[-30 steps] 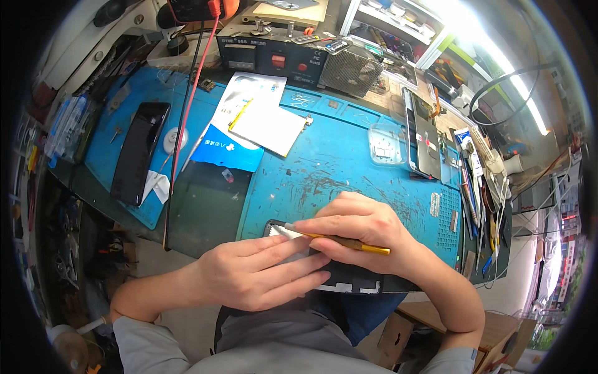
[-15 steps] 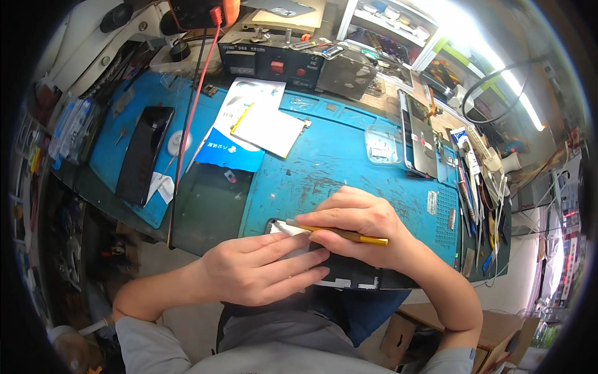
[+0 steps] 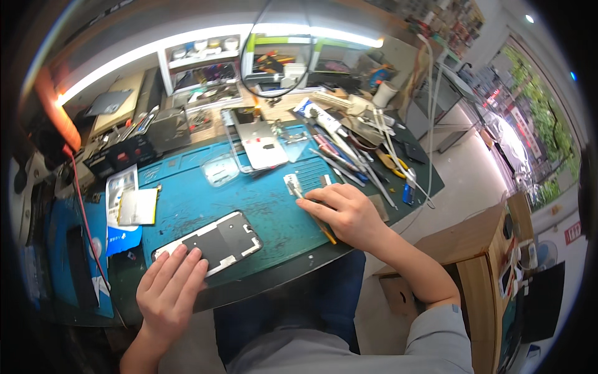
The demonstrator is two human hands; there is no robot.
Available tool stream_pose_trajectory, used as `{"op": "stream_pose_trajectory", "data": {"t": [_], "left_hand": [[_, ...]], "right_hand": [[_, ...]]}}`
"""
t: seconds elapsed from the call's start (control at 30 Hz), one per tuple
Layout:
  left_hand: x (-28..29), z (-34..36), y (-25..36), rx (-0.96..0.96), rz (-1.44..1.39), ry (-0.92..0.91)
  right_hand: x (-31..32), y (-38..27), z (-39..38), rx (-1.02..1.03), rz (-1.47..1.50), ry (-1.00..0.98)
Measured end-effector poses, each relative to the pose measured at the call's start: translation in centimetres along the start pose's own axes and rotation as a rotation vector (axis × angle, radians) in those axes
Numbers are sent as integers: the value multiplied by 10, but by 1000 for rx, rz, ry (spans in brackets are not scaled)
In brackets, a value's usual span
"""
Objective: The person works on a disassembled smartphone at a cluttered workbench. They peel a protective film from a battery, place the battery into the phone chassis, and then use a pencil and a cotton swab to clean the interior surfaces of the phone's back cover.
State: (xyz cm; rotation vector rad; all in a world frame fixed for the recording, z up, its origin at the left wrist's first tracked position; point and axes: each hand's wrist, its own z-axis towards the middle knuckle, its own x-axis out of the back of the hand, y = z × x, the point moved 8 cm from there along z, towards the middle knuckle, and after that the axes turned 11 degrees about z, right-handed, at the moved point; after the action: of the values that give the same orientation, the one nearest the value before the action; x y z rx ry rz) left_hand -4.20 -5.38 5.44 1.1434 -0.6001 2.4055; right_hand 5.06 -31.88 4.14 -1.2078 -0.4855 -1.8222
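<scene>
My left hand rests its outstretched fingers on the left end of a flat black phone part with white edge strips, lying near the mat's front. My right hand grips a slim gold-handled tool at the mat's right side. The tool's upper end is beside small silvery pieces; whether it touches them I cannot tell.
On the blue mat are a clear tray, a white pad and a dark phone. Behind sits an opened silver device. A pile of long tools lies at the right; a red cable hangs at the left.
My view has turned rightward. My right hand has left the phone part and moved right with the tool. My left hand's fingers have shifted to the part's left end, uncovering most of it.
</scene>
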Motion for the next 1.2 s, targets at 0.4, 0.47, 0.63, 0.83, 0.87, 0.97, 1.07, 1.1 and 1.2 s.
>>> {"op": "stream_pose_trajectory", "data": {"t": [0.4, 0.47, 0.63, 0.83, 0.87, 0.97, 1.07, 1.1, 1.2], "left_hand": [[-4, -20, -20, 189, -350, -83], [-5, -38, -28, 276, -399, -198], [-7, -4, -24, 202, -201, -95], [-51, 24, -20, 97, -372, -301], [-50, 25, -21, 64, -362, -296], [-41, 21, -18, -25, -352, -320], [-27, 17, 1, -180, -451, -345], [-29, 12, 7, -202, -437, -377], [-30, 7, 14, -222, -420, -375]], "right_hand": [[19, 170, 19, -820, -219, -52], [6, 177, 32, -904, -214, -135], [15, 203, 33, -856, -37, 183], [79, 190, 18, -756, 230, 599], [80, 178, 10, -729, 233, 515], [54, 73, -5, -698, 440, 278], [37, -29, -39, -336, 306, 92], [29, -51, -52, -289, 344, 97], [11, -79, -83, -245, 284, 21]]}}
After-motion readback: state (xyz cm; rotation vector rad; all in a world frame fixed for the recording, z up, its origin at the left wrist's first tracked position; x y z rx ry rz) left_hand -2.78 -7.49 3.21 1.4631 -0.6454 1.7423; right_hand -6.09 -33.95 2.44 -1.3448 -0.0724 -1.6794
